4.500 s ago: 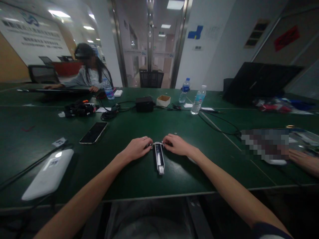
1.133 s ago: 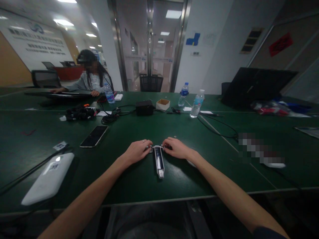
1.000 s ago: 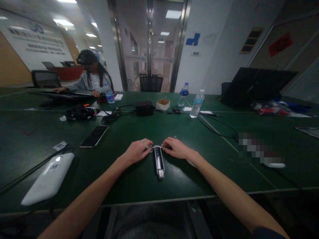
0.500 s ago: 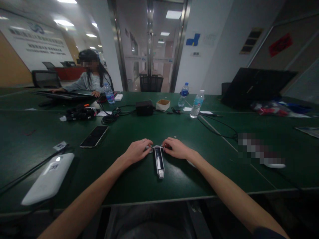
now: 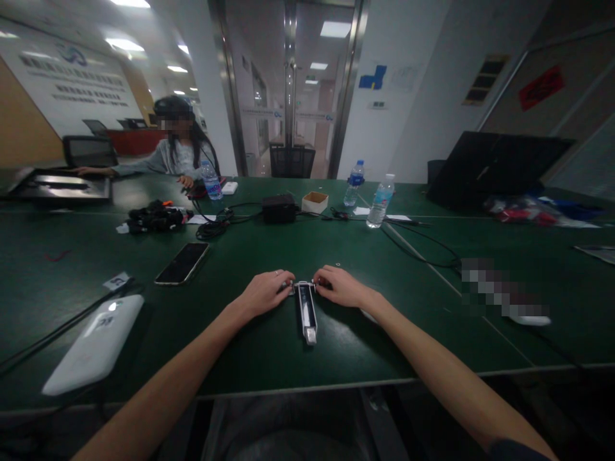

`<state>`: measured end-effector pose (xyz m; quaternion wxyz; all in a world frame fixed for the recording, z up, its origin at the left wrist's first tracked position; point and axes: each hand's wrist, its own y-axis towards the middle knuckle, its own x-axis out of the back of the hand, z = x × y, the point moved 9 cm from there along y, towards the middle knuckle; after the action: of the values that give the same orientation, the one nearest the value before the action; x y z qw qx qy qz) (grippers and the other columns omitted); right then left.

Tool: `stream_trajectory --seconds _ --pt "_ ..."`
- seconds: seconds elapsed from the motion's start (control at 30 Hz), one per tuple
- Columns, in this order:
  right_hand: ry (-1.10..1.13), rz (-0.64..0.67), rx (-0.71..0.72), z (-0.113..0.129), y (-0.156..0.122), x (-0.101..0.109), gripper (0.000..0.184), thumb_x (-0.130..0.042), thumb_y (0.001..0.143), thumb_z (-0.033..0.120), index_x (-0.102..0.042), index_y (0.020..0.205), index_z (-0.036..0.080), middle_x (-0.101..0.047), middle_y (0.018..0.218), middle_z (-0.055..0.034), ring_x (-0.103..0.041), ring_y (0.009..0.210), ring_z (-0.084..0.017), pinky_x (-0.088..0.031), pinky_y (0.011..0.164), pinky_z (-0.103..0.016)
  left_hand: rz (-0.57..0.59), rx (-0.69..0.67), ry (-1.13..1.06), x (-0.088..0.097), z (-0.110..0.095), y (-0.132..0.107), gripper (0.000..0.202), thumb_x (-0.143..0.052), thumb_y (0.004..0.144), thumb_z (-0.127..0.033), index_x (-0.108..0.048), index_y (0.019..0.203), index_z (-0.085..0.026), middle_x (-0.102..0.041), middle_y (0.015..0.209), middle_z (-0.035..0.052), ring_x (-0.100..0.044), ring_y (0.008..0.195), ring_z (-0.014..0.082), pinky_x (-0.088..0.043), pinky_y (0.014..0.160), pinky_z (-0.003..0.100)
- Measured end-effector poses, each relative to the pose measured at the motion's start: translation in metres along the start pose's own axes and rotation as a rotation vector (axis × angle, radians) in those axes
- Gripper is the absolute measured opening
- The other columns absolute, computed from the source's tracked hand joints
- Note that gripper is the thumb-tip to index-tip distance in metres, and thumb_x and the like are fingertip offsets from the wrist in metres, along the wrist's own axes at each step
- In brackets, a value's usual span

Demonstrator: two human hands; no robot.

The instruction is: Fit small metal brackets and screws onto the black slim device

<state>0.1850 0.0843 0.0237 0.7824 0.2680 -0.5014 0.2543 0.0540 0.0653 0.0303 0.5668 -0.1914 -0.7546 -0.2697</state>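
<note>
- Centrally, a slim device (image 5: 307, 314) with a white rim and a dark, glossy face is laid on a green tabletop (image 5: 250, 362); its length is pointed toward the wearer, and its near end is finished with a silver tip (image 5: 311, 336).
- At its far end, a narrow crosspiece (image 5: 303, 282) is flanked from both sides.
- The left hand (image 5: 266, 291) is set at the left end of it, fingers bent inward; whether anything is pinched there or only touched cannot be told.
- The right hand (image 5: 339, 286) is curled at the right end in much the same way; its hold, too, is hidden by its own fingers.
- The step in hand is judged to be a careful, two-sided handling of that far end, with the near end left untouched.
- For the next move, even, gentle effort from both sides seems called for, so that the device is not twisted or slid.
- Off to the left, a dark-screened phone (image 5: 182, 264) and a white slab (image 5: 93, 342) are placed well apart from the device.
- Beyond, a black box (image 5: 279, 209), a small topless carton (image 5: 315, 203) and a white-capped bottle (image 5: 381, 203) can be made out; farther back, a co-worker (image 5: 180, 153) is seated.
</note>
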Motion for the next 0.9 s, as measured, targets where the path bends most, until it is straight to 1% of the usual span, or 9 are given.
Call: stream_trajectory --seconds 0.17,0.27,0.37,0.47,0.53,0.63,0.7,0.8,0.9 --pt "0.006 0.014 -0.002 -0.0005 -0.0001 -0.0008 0.016 -0.055 0.087 0.022 -0.061 0.100 0.016 -0.057 0.091 -0.0055 -0.055 0.078 -0.015 -0.043 0.071 -0.027 -0.046 -0.020 -0.029 0.0049 -0.0020 -0.0005 0.021 -0.048 0.092 -0.024 -0.054 0.111 -0.018 -0.062 0.104 0.0049 -0.060 0.087 0.0162 -0.047 0.076 0.027" --pt "0.013 0.016 -0.007 -0.0006 -0.0002 -0.0007 0.016 -0.055 0.087 0.023 -0.060 0.100 0.016 -0.057 0.092 -0.0057 -0.055 0.078 -0.014 -0.043 0.070 -0.026 -0.023 0.001 -0.025 0.0011 0.0007 -0.0002 0.023 -0.048 0.093 -0.026 -0.053 0.114 -0.018 -0.062 0.103 0.0054 -0.060 0.087 0.0169 -0.047 0.077 0.028" --pt "0.002 0.008 -0.005 -0.0003 0.0001 -0.0005 0.015 -0.055 0.087 0.023 -0.060 0.099 0.017 -0.057 0.090 -0.0054 -0.055 0.078 -0.015 -0.043 0.070 -0.026 -0.006 -0.011 -0.011 -0.0022 0.0006 0.0001 0.023 -0.049 0.092 -0.026 -0.054 0.113 -0.017 -0.063 0.101 0.0051 -0.060 0.086 0.0173 -0.047 0.076 0.029" --pt "-0.004 0.005 -0.005 -0.0008 0.0004 -0.0012 0.015 -0.056 0.086 0.022 -0.061 0.099 0.016 -0.057 0.090 -0.0054 -0.054 0.078 -0.015 -0.042 0.070 -0.026 -0.052 -0.037 -0.004 0.0021 -0.0024 0.0000 0.021 -0.050 0.092 -0.025 -0.054 0.111 -0.018 -0.062 0.102 0.0046 -0.060 0.087 0.0170 -0.046 0.077 0.029" --pt "0.000 0.006 -0.002 -0.0010 0.0005 -0.0016 0.015 -0.056 0.086 0.022 -0.061 0.099 0.016 -0.057 0.089 -0.0054 -0.054 0.077 -0.014 -0.042 0.070 -0.026 -0.067 -0.025 -0.002 0.0042 -0.0021 -0.0001 0.021 -0.050 0.092 -0.025 -0.054 0.111 -0.018 -0.062 0.103 0.0046 -0.060 0.087 0.0167 -0.046 0.077 0.029" --pt "0.008 0.006 -0.003 -0.0008 0.0002 -0.0012 0.015 -0.055 0.087 0.023 -0.061 0.099 0.016 -0.057 0.090 -0.0053 -0.054 0.078 -0.014 -0.042 0.071 -0.026 -0.044 0.012 0.005 0.0025 0.0007 0.0002 0.022 -0.048 0.093 -0.026 -0.054 0.112 -0.018 -0.063 0.101 0.0050 -0.061 0.086 0.0171 -0.047 0.076 0.029" --pt "0.012 0.007 -0.010 -0.0006 0.0001 -0.0006 0.015 -0.056 0.087 0.023 -0.061 0.099 0.016 -0.057 0.090 -0.0054 -0.054 0.078 -0.015 -0.042 0.070 -0.026 -0.028 0.013 0.002 0.0010 0.0010 0.0003 0.022 -0.048 0.093 -0.027 -0.054 0.112 -0.018 -0.064 0.101 0.0050 -0.061 0.087 0.0177 -0.047 0.077 0.030" --pt "0.011 0.009 -0.015 0.0001 0.0000 -0.0001 0.015 -0.056 0.087 0.023 -0.061 0.099 0.016 -0.057 0.090 -0.0055 -0.054 0.077 -0.015 -0.043 0.069 -0.026 -0.033 -0.005 -0.002 0.0021 -0.0011 0.0003 0.022 -0.050 0.092 -0.025 -0.054 0.112 -0.018 -0.064 0.104 0.0048 -0.061 0.089 0.0179 -0.047 0.079 0.031" --pt "0.011 0.009 -0.010 0.0007 0.0000 0.0000 0.015 -0.055 0.087 0.023 -0.061 0.099 0.016 -0.057 0.090 -0.0055 -0.054 0.077 -0.015 -0.043 0.070 -0.026 -0.039 0.011 0.002 0.0036 -0.0007 0.0004 0.022 -0.049 0.092 -0.025 -0.054 0.112 -0.018 -0.063 0.103 0.0052 -0.061 0.088 0.0180 -0.046 0.078 0.031"
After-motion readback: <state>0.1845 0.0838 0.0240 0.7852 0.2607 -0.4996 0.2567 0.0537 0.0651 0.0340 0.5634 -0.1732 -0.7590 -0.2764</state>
